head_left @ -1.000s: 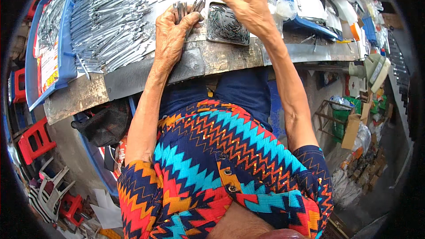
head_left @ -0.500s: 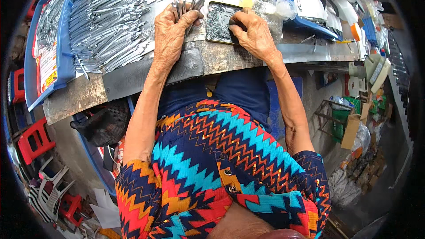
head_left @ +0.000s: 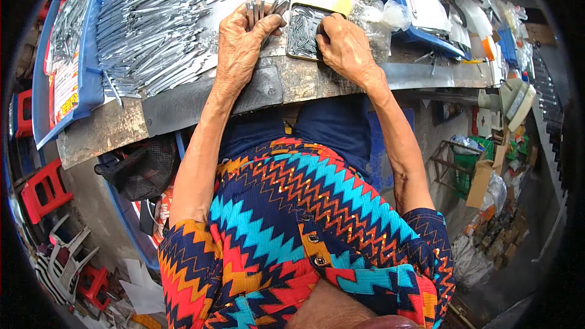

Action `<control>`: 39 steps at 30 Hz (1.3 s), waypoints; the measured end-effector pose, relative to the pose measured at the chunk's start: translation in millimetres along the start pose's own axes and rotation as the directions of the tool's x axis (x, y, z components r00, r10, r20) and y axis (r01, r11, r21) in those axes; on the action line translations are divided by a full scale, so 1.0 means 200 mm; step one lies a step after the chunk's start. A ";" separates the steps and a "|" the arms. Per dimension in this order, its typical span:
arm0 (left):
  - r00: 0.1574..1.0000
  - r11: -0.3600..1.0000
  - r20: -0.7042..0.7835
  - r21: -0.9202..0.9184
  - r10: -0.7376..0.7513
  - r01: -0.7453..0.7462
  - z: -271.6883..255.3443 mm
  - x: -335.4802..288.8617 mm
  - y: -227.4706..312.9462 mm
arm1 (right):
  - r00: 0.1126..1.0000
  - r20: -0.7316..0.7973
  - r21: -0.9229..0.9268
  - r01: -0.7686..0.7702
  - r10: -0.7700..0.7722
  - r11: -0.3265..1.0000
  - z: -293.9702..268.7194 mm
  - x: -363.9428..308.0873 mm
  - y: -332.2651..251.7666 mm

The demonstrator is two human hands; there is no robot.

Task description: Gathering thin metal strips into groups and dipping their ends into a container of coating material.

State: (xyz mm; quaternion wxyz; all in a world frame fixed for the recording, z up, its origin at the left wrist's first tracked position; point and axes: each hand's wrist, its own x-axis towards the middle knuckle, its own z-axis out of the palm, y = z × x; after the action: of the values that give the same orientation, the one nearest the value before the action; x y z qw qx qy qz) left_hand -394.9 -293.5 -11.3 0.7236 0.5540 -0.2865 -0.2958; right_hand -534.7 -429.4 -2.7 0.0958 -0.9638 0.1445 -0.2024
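My left hand (head_left: 239,49) is closed around several flat dark metal strips (head_left: 259,11), whose ends fan out above the fingers. Just right of it lies a shallow rectangular tin (head_left: 306,58) with many small metal pins (head_left: 298,31) inside. Over the tin's right side is my right hand (head_left: 348,49), thumb and fingers curled together at the pins. Whatever sits between those fingertips is hidden. A broad heap of long thin metal pieces (head_left: 158,18) spreads over the workbench (head_left: 103,134) left of my left hand.
Another blue tray (head_left: 91,79) at the left holds more metal pieces. Plastic bags of small parts (head_left: 368,21) and a second blue tray (head_left: 426,39) stand at the right. A dark plate (head_left: 250,88) covers part of the bench's front edge. A black mesh bag (head_left: 143,170) hangs below.
Both hands and the bench appear shifted very slightly in the picture. My right hand's fingers remain in the tin, now turned a little more inward; the left keeps its grip on the strips.
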 end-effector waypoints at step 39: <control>1.000 1.000 0.025 -0.004 -0.001 0.001 0.01 0.01 -0.01 | 0.975 0.193 -0.002 0.108 -0.105 0.994 -0.04 0.06 0.02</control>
State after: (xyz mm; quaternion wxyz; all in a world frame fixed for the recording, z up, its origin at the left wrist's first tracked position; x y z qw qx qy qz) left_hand -394.7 -296.6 -12.9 0.7209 0.5490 -0.2947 -0.3034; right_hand -528.2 -439.0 7.8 0.0924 -0.9858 0.0839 -0.1120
